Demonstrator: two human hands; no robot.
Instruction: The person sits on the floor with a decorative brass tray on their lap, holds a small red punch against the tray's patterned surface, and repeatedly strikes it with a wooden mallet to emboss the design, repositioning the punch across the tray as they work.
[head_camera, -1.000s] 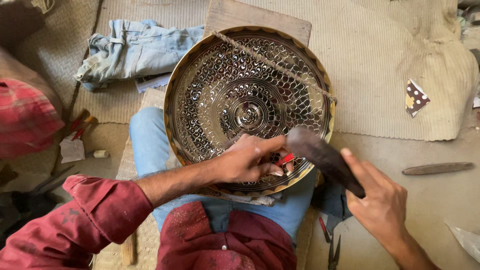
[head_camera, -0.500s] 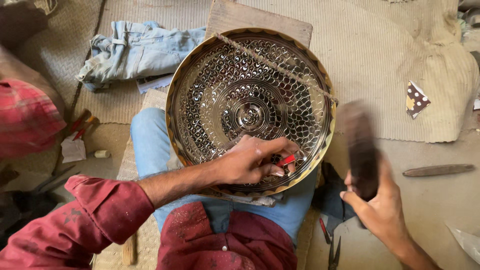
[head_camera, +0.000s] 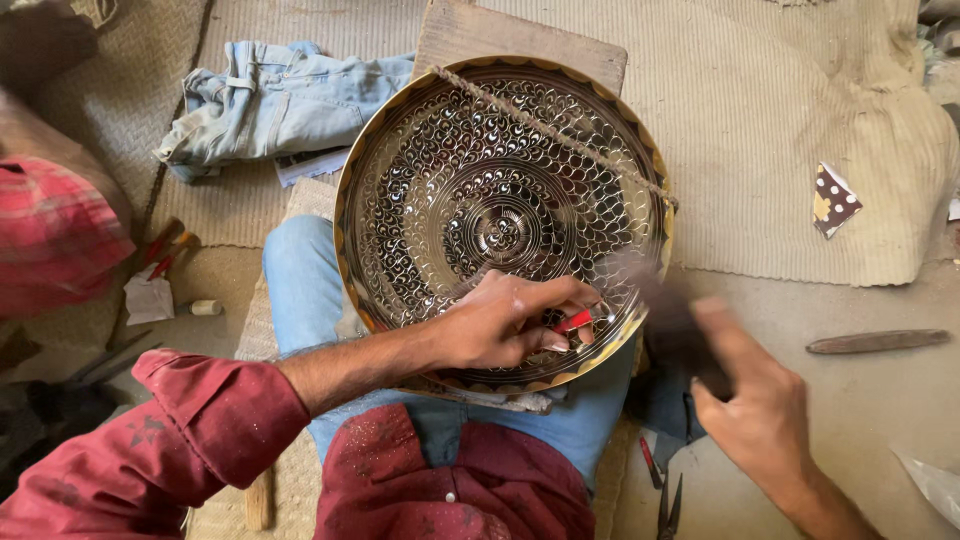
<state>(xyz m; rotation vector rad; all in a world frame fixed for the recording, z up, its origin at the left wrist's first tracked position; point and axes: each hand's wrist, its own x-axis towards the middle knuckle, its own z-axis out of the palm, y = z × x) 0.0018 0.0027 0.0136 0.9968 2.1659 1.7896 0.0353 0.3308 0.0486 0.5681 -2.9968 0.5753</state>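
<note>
Swinging back down since a moment ago, right hand fist-gripping the blurred mallet onto the red punch pinched by left hand on the engraved tray — dotted paper packet sits well right of it.

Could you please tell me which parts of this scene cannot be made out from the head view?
- Hammer in the right hand: motion blur hides its head shape.
- Red-handled tool: its tip is hidden by the left hand.
- Engraved metal dish: near rim covered by both hands.

Bare floor at right, woven mat across the top. On the mat, crumpled jeans upper left, wooden board top centre. On the floor, dark tool at right.
</note>
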